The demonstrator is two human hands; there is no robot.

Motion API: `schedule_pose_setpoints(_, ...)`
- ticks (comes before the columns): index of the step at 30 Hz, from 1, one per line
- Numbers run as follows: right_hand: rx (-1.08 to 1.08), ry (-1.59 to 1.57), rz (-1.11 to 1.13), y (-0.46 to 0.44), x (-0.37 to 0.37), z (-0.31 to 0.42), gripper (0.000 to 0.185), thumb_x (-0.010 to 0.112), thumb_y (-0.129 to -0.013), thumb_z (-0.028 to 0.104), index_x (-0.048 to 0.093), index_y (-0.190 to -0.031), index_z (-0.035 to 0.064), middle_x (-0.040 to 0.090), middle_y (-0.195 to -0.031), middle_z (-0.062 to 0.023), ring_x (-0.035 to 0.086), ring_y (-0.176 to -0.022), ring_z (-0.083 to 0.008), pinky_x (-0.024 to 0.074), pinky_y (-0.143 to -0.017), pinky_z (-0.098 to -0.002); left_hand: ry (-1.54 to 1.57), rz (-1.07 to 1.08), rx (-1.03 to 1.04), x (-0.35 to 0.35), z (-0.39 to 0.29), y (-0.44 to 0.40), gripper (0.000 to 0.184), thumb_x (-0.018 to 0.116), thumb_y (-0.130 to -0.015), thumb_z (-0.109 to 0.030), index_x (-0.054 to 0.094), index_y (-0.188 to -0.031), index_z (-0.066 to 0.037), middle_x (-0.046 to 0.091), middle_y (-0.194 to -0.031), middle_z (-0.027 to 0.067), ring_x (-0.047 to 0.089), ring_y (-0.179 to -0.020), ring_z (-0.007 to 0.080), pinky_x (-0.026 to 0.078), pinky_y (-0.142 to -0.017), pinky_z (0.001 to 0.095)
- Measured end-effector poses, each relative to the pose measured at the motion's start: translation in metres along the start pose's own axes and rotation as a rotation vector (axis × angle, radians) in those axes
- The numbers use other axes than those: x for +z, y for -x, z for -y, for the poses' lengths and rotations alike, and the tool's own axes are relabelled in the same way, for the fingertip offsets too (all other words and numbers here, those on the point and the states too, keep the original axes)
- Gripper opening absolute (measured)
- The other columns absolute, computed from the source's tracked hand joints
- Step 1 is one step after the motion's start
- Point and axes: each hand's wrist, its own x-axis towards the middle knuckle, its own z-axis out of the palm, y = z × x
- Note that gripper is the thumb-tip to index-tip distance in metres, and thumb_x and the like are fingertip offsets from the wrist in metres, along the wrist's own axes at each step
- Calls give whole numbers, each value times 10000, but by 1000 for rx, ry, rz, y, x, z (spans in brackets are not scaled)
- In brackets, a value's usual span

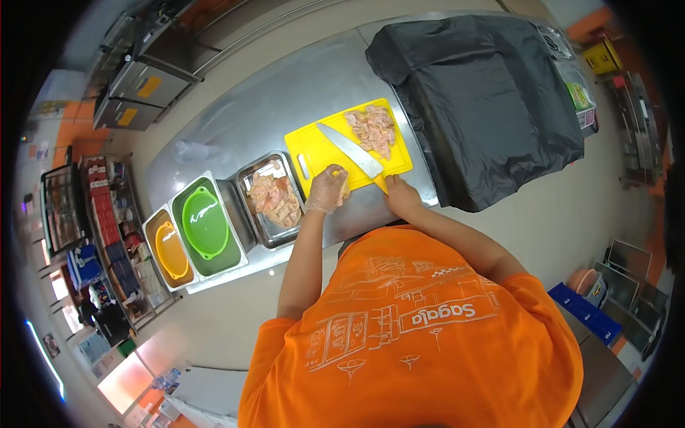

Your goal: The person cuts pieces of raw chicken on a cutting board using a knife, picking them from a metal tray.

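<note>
My left hand [327, 189], in a clear plastic glove, is closed on a piece of raw chicken [344, 187] at the near edge of the yellow cutting board [321, 151]. The fingers of my right hand [403, 197] wrap round the yellow handle of a large knife [351, 150]. Its wide blade lies across the board, pointing to the far left. Beyond the blade, on the right part of the board, is a pile of cut chicken pieces [371, 130]. To the left of my left hand, a steel tray [246, 175] holds larger pieces of raw chicken [274, 198].
Left of the tray, steel pans hold a green basket [206, 222] and an orange basket [171, 250]. A clear plastic object [191, 150] stands behind them on the steel table [250, 107]. Black plastic sheeting [492, 107] covers something bulky at the right.
</note>
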Motion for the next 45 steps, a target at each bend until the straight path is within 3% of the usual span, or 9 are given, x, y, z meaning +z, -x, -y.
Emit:
schedule_pose_setpoints(3,2,57,-27,-1,-10,5,433,750,-879,255,546,-1184,23,624,-1152,-187,676,-1078,-355,595,-846,-463,-88,7,42,-2,-18,14,273,683,-1007,-315,690,-1096,-57,691,-784,173,700,-713,289,547,-658,394)
schedule_pose_setpoints(15,77,-67,77,-14,-7,5,404,659,-863,150,539,-1202,-33,669,-1136,-279,704,-1001,-443,582,-867,-521,9,-35,132,0,-4,-12,241,671,-1027,-248,657,-1108,-22,696,-803,112,627,-666,141,502,-585,314)
schedule_pose_setpoints(21,102,-97,61,-5,-17,3,444,656,-856,177,516,-1213,-45,680,-1086,-298,703,-976,-465,574,-860,-544,828,14,141,5,9,-25,241,674,-1019,-189,625,-1154,5,747,-932,136,693,-756,178,546,-651,309)
schedule_pose_setpoints(27,87,-107,20,4,-18,-2,428,674,-889,242,529,-1209,-2,717,-948,-289,707,-864,-476,563,-784,-568,27,-333,14,8,111,-43,226,653,-1007,-178,655,-1124,15,719,-952,90,676,-811,139,544,-717,266)
schedule_pose_setpoints(30,52,-83,4,18,-44,12,427,675,-936,292,539,-1220,4,719,-911,-274,708,-802,-468,559,-740,-575,-365,-360,446,10,153,-54,247,669,-989,-218,680,-1082,11,713,-908,67,655,-776,138,530,-713,280)
schedule_pose_setpoints(33,-55,-24,-91,36,-85,37,395,637,-985,354,549,-1181,22,723,-918,-223,710,-761,-440,563,-690,-552,222,-287,-46,10,113,-42,279,687,-975,-256,684,-1093,-3,712,-929,71,650,-781,138,522,-712,270)
schedule_pose_setpoints(36,-214,19,-191,56,-125,53,413,644,-990,418,572,-1159,48,720,-894,-185,708,-731,-403,560,-653,-521,130,-258,-37,7,108,-41,294,657,-996,-285,685,-1106,-14,731,-980,142,696,-867,235,547,-805,312)
schedule_pose_setpoints(42,-452,-44,-185,67,-138,55,369,685,-977,337,584,-1153,29,721,-892,-229,702,-724,-411,549,-587,-492,-745,-398,587,1,114,-41,355,656,-992,-358,662,-1117,-25,725,-1014,127,698,-879,203,547,-811,306)
schedule_pose_setpoints(45,-255,-104,-97,60,-109,36,368,636,-1005,359,553,-1122,19,714,-893,-250,688,-743,-471,531,-635,-560,-123,-261,202,8,125,-45,245,658,-989,-238,638,-1121,-32,707,-1062,89,684,-881,188,553,-779,316)
